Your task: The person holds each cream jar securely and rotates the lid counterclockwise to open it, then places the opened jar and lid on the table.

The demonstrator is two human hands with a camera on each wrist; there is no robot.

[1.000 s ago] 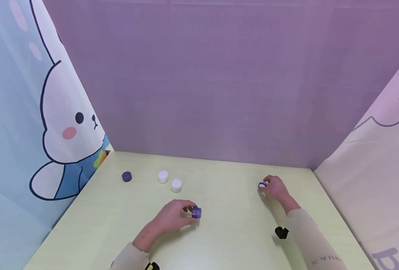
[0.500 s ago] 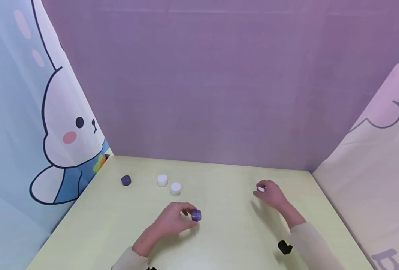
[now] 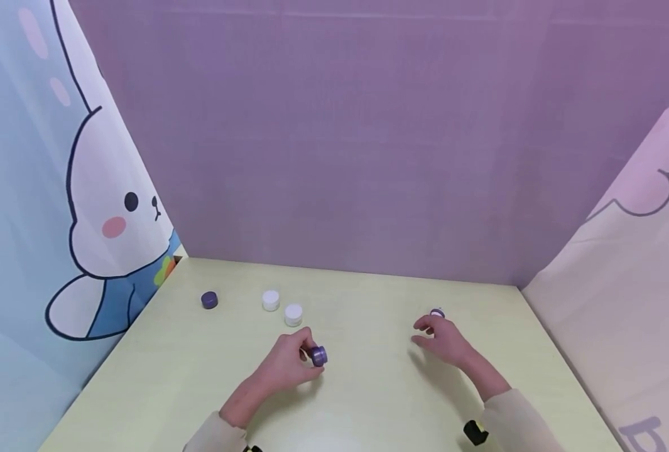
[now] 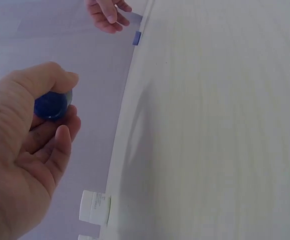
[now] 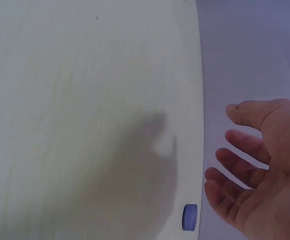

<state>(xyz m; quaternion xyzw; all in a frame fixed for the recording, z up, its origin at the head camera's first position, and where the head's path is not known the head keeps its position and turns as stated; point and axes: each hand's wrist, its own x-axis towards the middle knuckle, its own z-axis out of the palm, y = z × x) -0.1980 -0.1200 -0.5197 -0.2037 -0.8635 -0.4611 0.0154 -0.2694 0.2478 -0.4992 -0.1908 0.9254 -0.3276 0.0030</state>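
Note:
My left hand point(image 3: 289, 364) pinches a small purple jar point(image 3: 319, 356) between thumb and fingers, held above the table and tipped so that its neck points right. In the left wrist view the same jar point(image 4: 52, 106) looks dark blue between thumb and fingertips. Over the right side of the table my right hand point(image 3: 444, 340) holds nothing, fingers loosely bent and apart. Just beyond it a purple jar lid point(image 3: 437, 312) lies on the tabletop, its white inside facing up. The right wrist view shows this lid point(image 5: 190, 217) below the fingers of the hand.
Two white lidded jars point(image 3: 271, 300) stand near each other at the back, left of the middle. Farther left sits a low, round dark purple piece point(image 3: 209, 300). A purple cloth wall point(image 3: 345, 157) rises behind the pale table point(image 3: 368, 402), with printed curtains at both sides.
My right hand has let go of the purple lid, which now lies on the table, and has drawn back toward me. The left hand has shifted slightly left with the jar, turning it a little.

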